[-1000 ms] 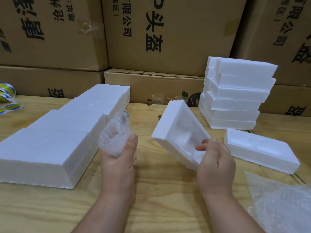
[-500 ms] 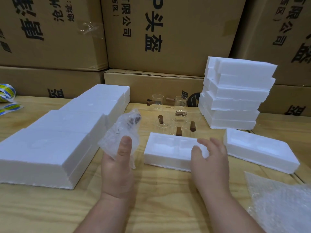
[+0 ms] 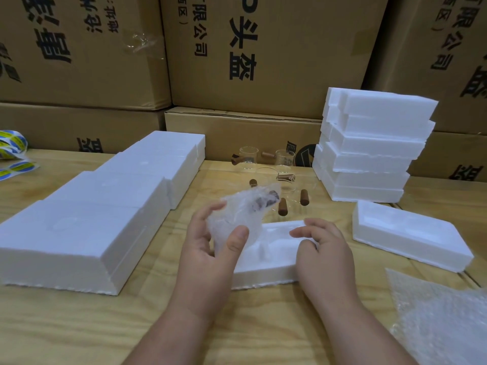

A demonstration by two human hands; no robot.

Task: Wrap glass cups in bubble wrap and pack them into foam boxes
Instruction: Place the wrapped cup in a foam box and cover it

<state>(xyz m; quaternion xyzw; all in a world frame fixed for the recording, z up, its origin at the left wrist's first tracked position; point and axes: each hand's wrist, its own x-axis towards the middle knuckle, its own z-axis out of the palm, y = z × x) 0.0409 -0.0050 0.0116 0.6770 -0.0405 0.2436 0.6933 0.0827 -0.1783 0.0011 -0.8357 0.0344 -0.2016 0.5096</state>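
Note:
My left hand grips a glass cup wrapped in bubble wrap, its brown handle showing through, just above the left end of an open white foam box lying flat on the wooden table. On that box's right half rests my right hand, its fingers loosely bent over the moulded hollow. Several bare glass cups with wooden handles stand behind the box. A sheet of bubble wrap lies at the lower right.
A long row of closed foam boxes fills the left of the table. A stack of foam halves stands at the back right, with one open foam half in front of it. Cardboard cartons wall the back. Sticker rolls lie far left.
My right hand has laid the tilted foam box flat on the table and stayed on it. The left hand has carried the wrapped cup rightward, over the box's left end.

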